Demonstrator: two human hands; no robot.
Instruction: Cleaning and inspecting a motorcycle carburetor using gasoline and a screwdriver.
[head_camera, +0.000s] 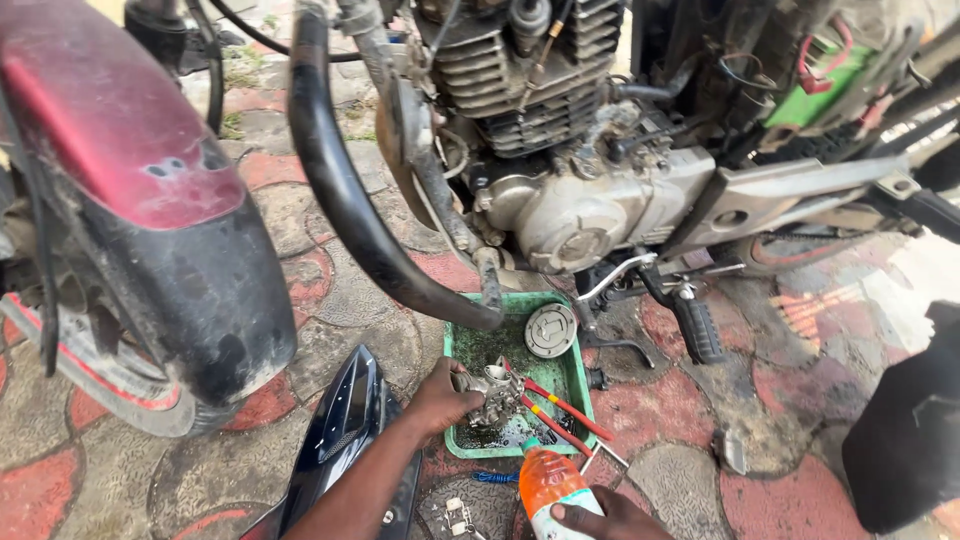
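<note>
While I look down from the head camera, my left hand (440, 400) is curled shut around a grimy metal carburettor (490, 392), holding it low over the near-left part of the green tray (575, 400). The part juts out to the right of my fingers, so most of its body shows beyond the grip, just above the dark oily liquid in the tray's near half. My right hand (612, 518) sits at the bottom edge of the view, fingers wrapped tight around an orange bottle (548, 485) with a pale base. The bottle is tilted, its neck pointing up toward the tray's near edge, close to the carburettor but not touching it as far as I can tell.

Red-handled pliers (560, 408) lie slanted in the tray, running from just right of the carburettor out past the near-right corner. A round metal cap (551, 330) rests at the tray's far-right corner. A black exhaust pipe (345, 190) curves down and ends over the tray's far-left edge. Behind it hangs the motorcycle engine (580, 215), with a footpeg (697, 328) off to the tray's right. A dark glossy body panel (350, 415) lies on the paving just left of my left forearm, and the red-and-black mudguard (150, 200) fills the left side.
</note>
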